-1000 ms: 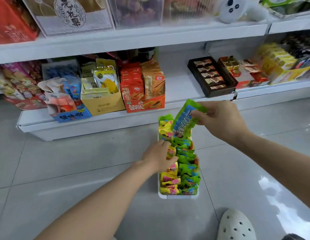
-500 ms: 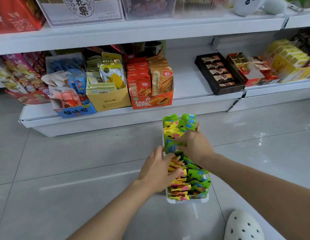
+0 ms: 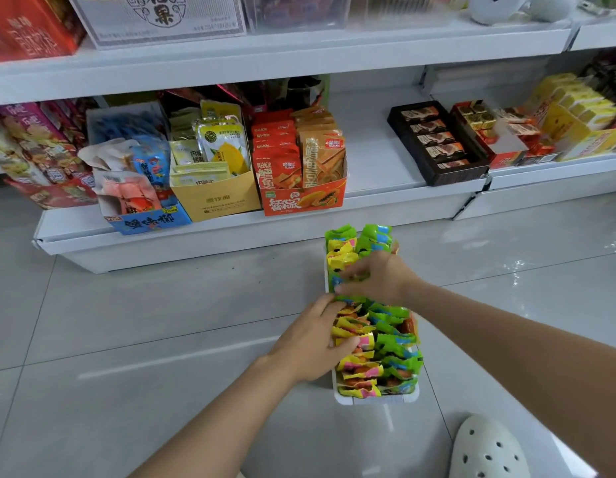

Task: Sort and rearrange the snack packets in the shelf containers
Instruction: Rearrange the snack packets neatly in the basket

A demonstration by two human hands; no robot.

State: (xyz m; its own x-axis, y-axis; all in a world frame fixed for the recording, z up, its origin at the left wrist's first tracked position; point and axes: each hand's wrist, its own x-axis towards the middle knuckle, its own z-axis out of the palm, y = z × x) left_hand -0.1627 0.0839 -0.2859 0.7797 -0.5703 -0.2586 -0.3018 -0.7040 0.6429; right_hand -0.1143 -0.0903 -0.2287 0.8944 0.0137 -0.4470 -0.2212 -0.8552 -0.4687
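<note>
So from your head cam: the white tray (image 3: 375,400) of snack packets sits on the floor tiles (image 3: 134,315) right under both your hands, long side running away from you toward the bottom shelf (image 3: 210,229). Yellow-and-pink packets (image 3: 360,372) fill the row on your left-hand side, green-and-blue packets (image 3: 397,343) the row on your right-hand side, all standing on edge.

Your left hand (image 3: 313,343) is over the near-left part of the tray, fingers gently bent and laid across the tops of the yellow ones, thumb pressing against them. It reads more like steadying or pushing than a real grab, so I'd call it relaxed and open. Your right hand (image 3: 375,277) comes in from the right across the middle of the tray, just beyond the left hand, fingers curled down into the packets. Looks like it's pinching a green-and-blue one there, but the fingertips are buried and a bit blurry, so I can't say for sure which packet.

Compared with a second ago: back then your right hand was up in the air past the far end of the tray, holding one green-and-blue packet clear of the rest. Now that hand is down in the row and the packet isn't raised anymore. Left hand's barely moved along its side.

Beyond your hands, the shelf has an orange papaya box (image 3: 303,198), a yellow box (image 3: 217,198) and a blue box (image 3: 148,220). A white clog (image 3: 485,450) is near your right forearm.
</note>
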